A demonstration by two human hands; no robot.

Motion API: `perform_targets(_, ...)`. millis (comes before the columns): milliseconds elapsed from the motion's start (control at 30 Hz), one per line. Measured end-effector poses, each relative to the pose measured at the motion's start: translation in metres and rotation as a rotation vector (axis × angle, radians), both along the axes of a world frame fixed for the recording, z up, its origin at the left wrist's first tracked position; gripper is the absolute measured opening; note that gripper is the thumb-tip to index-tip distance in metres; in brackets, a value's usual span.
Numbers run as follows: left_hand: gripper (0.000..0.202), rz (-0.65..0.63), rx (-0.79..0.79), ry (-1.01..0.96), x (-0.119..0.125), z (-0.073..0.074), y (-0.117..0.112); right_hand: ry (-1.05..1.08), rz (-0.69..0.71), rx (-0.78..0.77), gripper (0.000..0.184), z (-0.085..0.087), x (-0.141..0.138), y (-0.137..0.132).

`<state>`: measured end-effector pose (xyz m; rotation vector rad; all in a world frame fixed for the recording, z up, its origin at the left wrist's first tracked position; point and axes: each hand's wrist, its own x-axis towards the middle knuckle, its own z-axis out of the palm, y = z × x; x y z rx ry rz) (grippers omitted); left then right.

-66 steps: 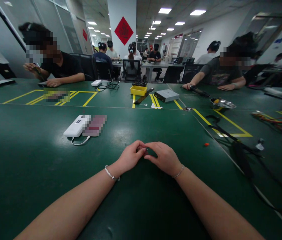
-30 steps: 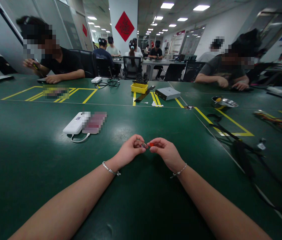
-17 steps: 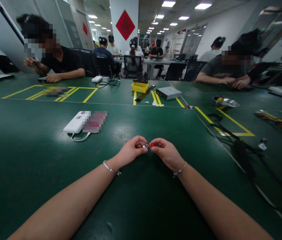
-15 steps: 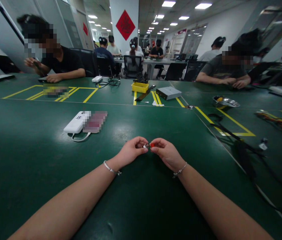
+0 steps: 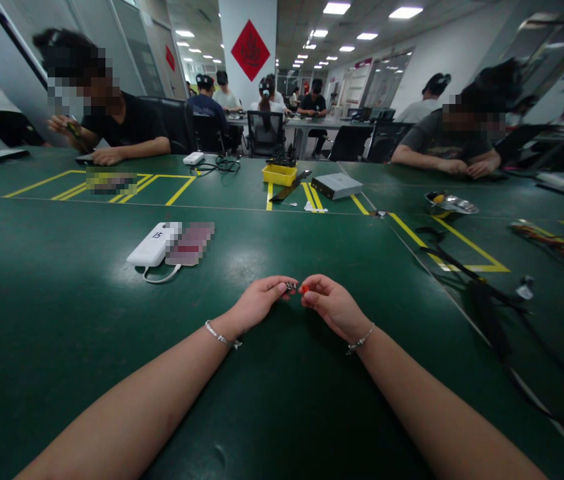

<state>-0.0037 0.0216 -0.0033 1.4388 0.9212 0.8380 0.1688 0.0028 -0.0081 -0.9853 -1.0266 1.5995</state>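
Note:
Over the middle of the green table (image 5: 242, 387), my left hand (image 5: 262, 299) is closed around a small part with shiny metal bits (image 5: 291, 287), its thumb lying against it; the exact kind is too small to make out. Just to the right, my right hand (image 5: 329, 303) pinches a tiny orange-red piece (image 5: 305, 289) between thumb and fingers. The fingertips of both hands are close together, with a narrow gap between the two parts. Each wrist wears a silver bracelet.
A white power bank (image 5: 151, 245) with a short cable lies left of my hands, beside a blurred-out flat object (image 5: 191, 244). Farther back stand a yellow bin (image 5: 279, 175), a grey metal box (image 5: 337, 185) and a metal dish (image 5: 455, 203). Black cables (image 5: 487, 307) run along the right. Co-workers sit opposite.
My left hand has turned slightly, its fingers straighter and its thumb higher, so that more of the metal part shows. My right hand has barely moved and keeps the orange-red piece.

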Motion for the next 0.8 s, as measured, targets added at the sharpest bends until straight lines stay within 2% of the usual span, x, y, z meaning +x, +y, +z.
perform_targets(200, 0.024, 0.007, -0.045, -0.065, -0.0017, -0.0051, 0.0018, -0.009, 0.002, 0.041, 0.022, -0.0035, 0.0022, 0.0004)
perform_targets(367, 0.025, -0.007, -0.062, -0.084, -0.0015, -0.0032, 0.0005, 0.032, 0.003, -0.011, 0.019, -0.0029, 0.0017, 0.0012)
perform_targets(600, 0.022, -0.033, 0.015, 0.023, -0.0011, 0.0032, -0.0011, 0.068, -0.001, -0.017, 0.018, -0.0008, 0.0014, 0.0005)
perform_targets(800, 0.026, -0.026, 0.055, 0.058, -0.0022, -0.0037, 0.001, 0.026, -0.022, 0.003, 0.022, 0.0004, 0.0001, 0.0)
